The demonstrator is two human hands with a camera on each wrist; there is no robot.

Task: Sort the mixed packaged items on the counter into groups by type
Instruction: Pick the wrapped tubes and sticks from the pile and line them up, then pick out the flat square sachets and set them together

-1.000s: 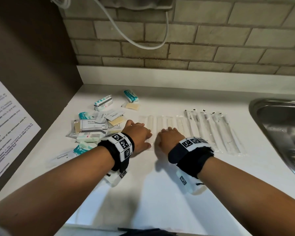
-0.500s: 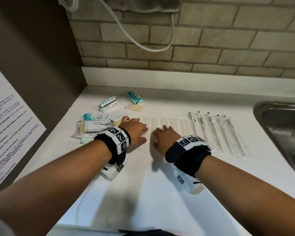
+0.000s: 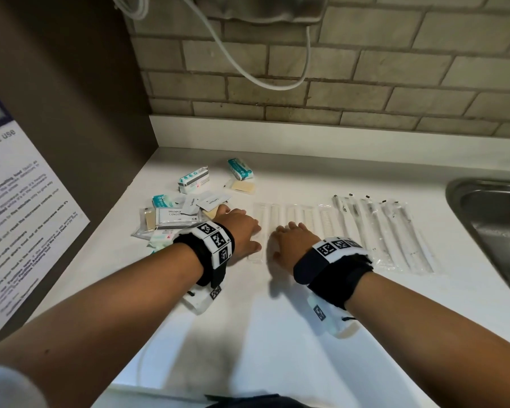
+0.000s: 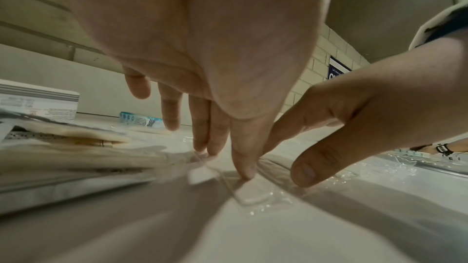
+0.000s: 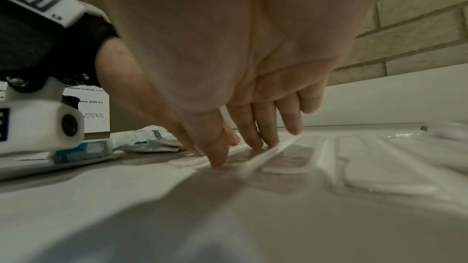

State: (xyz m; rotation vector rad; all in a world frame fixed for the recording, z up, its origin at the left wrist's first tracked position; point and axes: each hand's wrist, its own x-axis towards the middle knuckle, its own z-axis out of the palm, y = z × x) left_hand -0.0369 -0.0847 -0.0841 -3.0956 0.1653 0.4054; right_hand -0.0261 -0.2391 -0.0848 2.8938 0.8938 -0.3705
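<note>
Left hand (image 3: pixel 242 231): fingers flat, pressing the leftmost wrapped comb (image 3: pixel 258 231).
Right hand (image 3: pixel 292 242): flat on comb row, gripping nothing.
Unsorted pile (image 3: pixel 177 216): left of combs.
Risk: slick wrappers could slide, overlap.

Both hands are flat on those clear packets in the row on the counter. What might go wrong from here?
The left hand and right hand press with straight fingers on a thin clear comb packet; it may slide crooked against its neighbours. The unsorted pile sits right beside the left wrist and could get nudged. The toothbrush packets lie close by the sink.
</note>
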